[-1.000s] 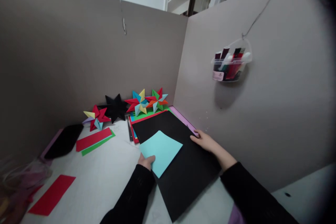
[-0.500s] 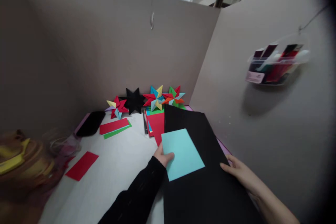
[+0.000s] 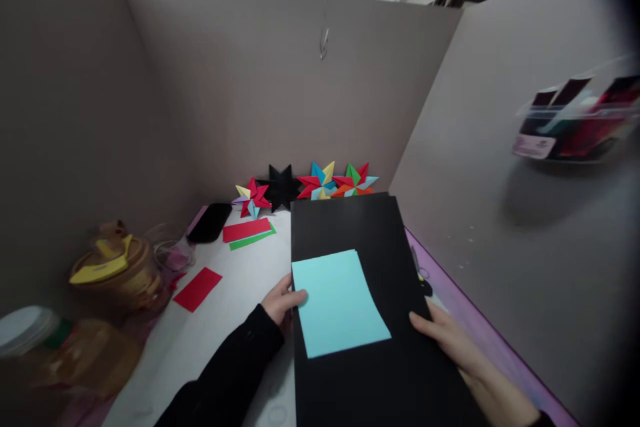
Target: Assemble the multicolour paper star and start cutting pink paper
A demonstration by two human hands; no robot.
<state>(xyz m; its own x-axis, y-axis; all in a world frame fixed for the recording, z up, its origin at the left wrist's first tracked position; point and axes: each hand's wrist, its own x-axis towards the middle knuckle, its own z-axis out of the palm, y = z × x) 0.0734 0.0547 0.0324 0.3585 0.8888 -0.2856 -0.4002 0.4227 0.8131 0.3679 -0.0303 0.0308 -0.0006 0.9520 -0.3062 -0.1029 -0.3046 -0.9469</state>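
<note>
At the frame's lower centre, the fingers of the left hand pinched the light-blue paper onto the black card, whose right edge the right hand gripped, so a loosened left thumb might have let the paper slide.

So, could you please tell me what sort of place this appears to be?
Probably a craft workspace: grey partitions surround a white tabletop on three sides, folded paper stars sit along the back, and the left hand and right hand hold black paper with light-blue paper on top.
</note>
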